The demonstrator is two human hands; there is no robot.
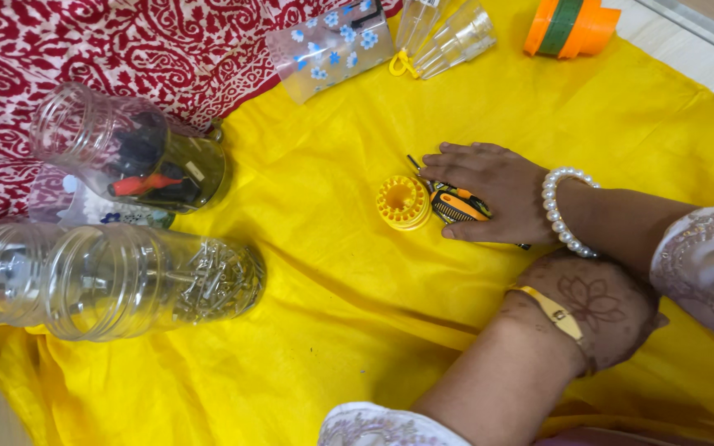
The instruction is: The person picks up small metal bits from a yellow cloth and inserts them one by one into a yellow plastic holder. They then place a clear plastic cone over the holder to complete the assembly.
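Left hand (597,310) nearest, knuckles down on the yellow cloth (357,314), fingers tucked under, grip can't be told. Right hand (497,202) flat, fingers spread over an orange-black screwdriver (456,206), pressing it, not closed. Yellow bit holder (403,202) just beside the fingertips. Jar of screws (126,281) left, tool jar (134,153) beyond. Clear cups (444,33) far.
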